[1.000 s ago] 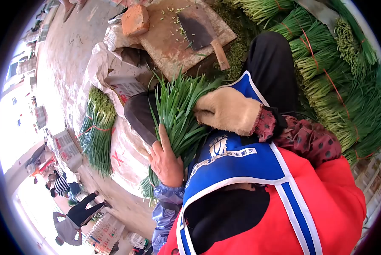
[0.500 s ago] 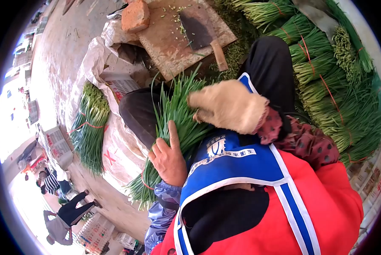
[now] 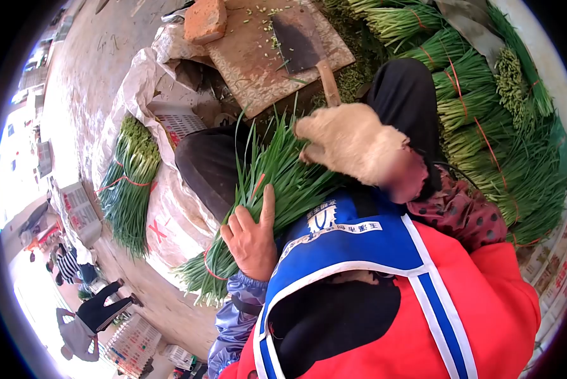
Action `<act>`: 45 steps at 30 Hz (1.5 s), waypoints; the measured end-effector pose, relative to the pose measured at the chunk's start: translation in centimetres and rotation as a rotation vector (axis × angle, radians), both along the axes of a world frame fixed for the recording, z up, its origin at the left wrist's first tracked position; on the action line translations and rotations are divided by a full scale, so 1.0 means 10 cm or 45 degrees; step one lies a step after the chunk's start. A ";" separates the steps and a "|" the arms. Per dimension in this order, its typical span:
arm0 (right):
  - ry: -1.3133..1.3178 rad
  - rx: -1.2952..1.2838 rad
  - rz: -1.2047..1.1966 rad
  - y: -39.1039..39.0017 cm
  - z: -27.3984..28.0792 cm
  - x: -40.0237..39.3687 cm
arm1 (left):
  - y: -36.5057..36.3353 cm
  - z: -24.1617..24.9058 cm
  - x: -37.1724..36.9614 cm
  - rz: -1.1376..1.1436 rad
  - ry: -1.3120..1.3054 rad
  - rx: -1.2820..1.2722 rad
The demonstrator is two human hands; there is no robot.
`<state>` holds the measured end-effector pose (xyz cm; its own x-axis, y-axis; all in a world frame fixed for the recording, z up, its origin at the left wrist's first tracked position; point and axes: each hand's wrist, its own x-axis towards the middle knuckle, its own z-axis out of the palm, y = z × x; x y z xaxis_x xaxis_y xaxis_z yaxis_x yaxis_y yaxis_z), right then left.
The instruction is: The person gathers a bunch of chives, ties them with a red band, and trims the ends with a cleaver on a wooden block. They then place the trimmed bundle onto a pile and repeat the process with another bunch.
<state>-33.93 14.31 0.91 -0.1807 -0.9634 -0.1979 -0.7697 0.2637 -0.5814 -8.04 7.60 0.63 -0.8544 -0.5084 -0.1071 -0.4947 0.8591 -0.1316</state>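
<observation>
Across my lap lies a bundle of chives (image 3: 290, 167), long green leaves toward the board and pale cut ends at the lower left. A red band (image 3: 213, 265) circles it near those ends, and a strip of red (image 3: 259, 182) shows among the leaves above. My bare left hand (image 3: 252, 240) presses on the bundle, forefinger stretched along it and the other fingers bent over it. Just beyond the leaves hovers my right hand (image 3: 356, 142) in a beige fabric glove, thumb and fingers apart with nothing visible between them.
A board (image 3: 245, 76) ahead carries a cleaver (image 3: 299, 41) and a brick (image 3: 205, 21). Tied chive bundles (image 3: 479, 120) are stacked at right. Another bundle (image 3: 130, 189) rests on a white sack (image 3: 173, 243) at left. A person (image 3: 84, 325) stands farther off.
My gloved right hand has shifted a little to the right, away from the leaves. A strip of red now shows beside my left forefinger, which stays on the bundle.
</observation>
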 end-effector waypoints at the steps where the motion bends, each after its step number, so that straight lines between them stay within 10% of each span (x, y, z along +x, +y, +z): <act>1: 0.012 0.207 0.049 -0.06 0.05 0.05 | 0.00 0.00 0.00 0.004 0.000 -0.003; 9: -0.468 -0.203 -0.370 -0.02 -0.43 0.33 | 0.03 0.03 -0.03 -0.119 0.020 -0.011; 13: 0.260 0.146 -0.291 -0.06 -0.44 0.15 | 0.05 0.01 0.00 -0.155 0.000 -0.024; 19: 0.187 -0.225 -0.502 0.07 -0.36 -0.28 | 0.04 0.01 0.07 -0.193 -0.005 0.030; 31: 0.042 0.338 0.280 -0.13 -0.28 0.36 | 0.03 0.04 0.08 -0.187 -0.125 0.091; 33: -0.140 -0.265 -0.211 -0.06 -0.55 0.36 | 0.02 0.03 0.09 -0.181 -0.127 0.107; 38: -0.361 -0.358 -0.823 -0.12 -0.44 -0.06 | 0.02 0.06 0.05 -0.231 -0.060 0.049; 45: -0.081 0.361 0.072 -0.39 -0.08 0.10 | 0.01 0.06 0.05 -0.271 -0.067 0.036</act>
<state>-32.90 10.41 0.10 -0.1070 -0.8764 -0.4695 -0.7523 0.3801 -0.5381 -7.54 7.65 1.24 -0.9349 -0.3135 -0.1663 -0.2950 0.9470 -0.1271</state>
